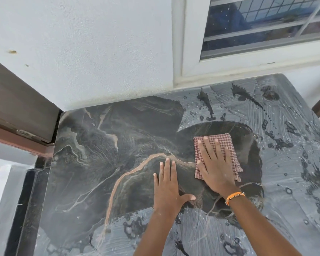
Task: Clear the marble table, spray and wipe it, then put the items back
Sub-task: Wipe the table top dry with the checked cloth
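Note:
The dark marble table (103, 145) with tan veins fills the lower view. Its left and middle look dark and wiped; the right side and front edge carry a grey film with streaks and droplets. A folded red-and-white checked cloth (213, 138) lies flat right of centre. My right hand (215, 167), with an orange band at the wrist, presses flat on the cloth with fingers spread. My left hand (167, 185) rests flat on the bare marble just left of it, fingers apart, holding nothing.
A white wall (92, 52) backs the table. A white-framed window (257, 34) sits above the table's far right. A brown wooden frame (17, 111) stands at the left edge of the table. No other items are on the tabletop.

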The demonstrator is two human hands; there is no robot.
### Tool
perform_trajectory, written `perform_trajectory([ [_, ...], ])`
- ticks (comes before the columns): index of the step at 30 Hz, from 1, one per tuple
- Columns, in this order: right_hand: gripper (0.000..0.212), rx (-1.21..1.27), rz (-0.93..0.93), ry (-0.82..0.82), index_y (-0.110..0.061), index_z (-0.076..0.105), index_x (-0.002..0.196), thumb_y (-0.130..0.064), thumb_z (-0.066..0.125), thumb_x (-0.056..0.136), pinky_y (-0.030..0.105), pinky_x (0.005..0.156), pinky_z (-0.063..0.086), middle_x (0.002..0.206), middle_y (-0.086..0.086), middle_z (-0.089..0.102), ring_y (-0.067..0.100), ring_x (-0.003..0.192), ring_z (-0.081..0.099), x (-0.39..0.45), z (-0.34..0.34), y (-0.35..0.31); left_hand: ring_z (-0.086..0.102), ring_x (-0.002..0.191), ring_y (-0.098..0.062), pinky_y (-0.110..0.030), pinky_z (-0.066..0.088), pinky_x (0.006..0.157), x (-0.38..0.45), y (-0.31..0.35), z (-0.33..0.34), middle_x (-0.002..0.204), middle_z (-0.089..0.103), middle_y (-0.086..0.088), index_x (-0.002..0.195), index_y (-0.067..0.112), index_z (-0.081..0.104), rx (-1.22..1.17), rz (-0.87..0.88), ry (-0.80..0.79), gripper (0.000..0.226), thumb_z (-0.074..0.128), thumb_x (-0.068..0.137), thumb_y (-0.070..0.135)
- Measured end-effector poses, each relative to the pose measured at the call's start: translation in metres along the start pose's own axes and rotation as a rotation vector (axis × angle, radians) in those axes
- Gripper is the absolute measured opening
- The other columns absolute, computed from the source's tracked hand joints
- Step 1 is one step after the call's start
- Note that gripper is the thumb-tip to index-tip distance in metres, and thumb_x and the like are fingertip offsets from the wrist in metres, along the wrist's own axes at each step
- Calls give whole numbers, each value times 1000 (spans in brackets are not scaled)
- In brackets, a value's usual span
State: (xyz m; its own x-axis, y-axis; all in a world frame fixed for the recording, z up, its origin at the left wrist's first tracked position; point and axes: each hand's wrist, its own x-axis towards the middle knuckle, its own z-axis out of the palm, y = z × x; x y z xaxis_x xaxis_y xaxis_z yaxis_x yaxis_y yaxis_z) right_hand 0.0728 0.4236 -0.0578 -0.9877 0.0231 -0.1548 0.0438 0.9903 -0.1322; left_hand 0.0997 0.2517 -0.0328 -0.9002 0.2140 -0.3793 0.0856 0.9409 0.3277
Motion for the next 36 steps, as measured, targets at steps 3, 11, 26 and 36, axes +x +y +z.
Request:
perform_trajectory([
  [3,64,-18,-198,-77,-25,21,148,-44,15,87,52,114,12,157,0,21,31,143,21,39,-5,-40,17,141,-29,-49,28,108,-1,-4,5,155,17,-8,145,5,23,91,32,55,122,59,56,78],
  [11,58,-7,-88,-31,-28,8,150,-40,26,96,46,117,3,159,-5,5,24,146,3,132,-24,17,32,135,-28,-47,45,98,-9,9,21,146,39,-13,136,5,39,187,176,80,121,53,48,87],
  [26,64,-72,-218,-55,-25,14,149,-43,16,87,54,114,10,158,2,16,32,144,17,77,-7,-37,34,127,-23,-44,48,91,2,19,40,147,27,-12,140,2,27,121,201,53,158,63,11,86],
  [36,59,4,-219,-6,-28,5,150,-38,30,97,47,116,2,159,-5,3,24,146,1,190,-29,3,54,121,-28,-44,53,84,16,49,30,135,52,-9,130,7,42,164,60,86,132,60,27,89],
])
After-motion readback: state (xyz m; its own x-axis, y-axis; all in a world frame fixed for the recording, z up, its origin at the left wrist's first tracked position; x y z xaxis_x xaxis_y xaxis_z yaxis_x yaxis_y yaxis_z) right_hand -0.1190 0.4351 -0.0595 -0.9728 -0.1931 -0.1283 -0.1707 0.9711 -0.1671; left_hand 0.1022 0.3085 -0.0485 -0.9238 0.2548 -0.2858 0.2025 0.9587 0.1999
